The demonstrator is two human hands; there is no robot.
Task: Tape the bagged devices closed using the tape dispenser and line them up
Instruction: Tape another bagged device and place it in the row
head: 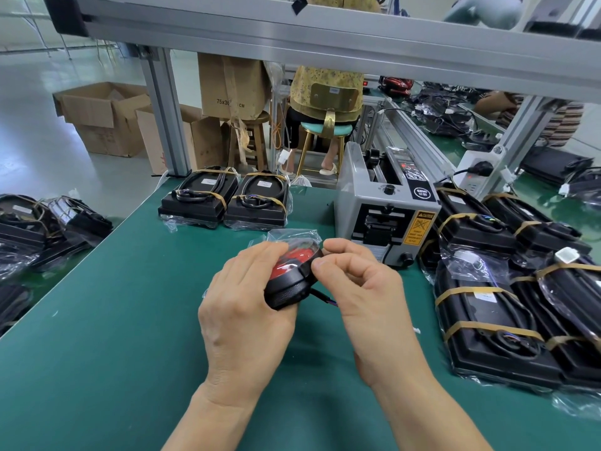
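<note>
Left hand [250, 288] grips bagged device [291, 278] above desk [113, 320] middle, near dispenser [387, 209]. Right hand [361, 281] fingertips pinch its bag edge. Looks light, rigid; film slippery, so hold the casing.

Green bench top [97, 320], aluminium frame [325, 37], cardboard boxes [104, 122] (open), glossy pale floor [29, 92]

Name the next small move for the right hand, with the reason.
Probably reach the right hand to the tape dispenser for a strip: the left hand grips the bagged device, the bag's open end sticks up loose, and no tape shows on it.
</note>
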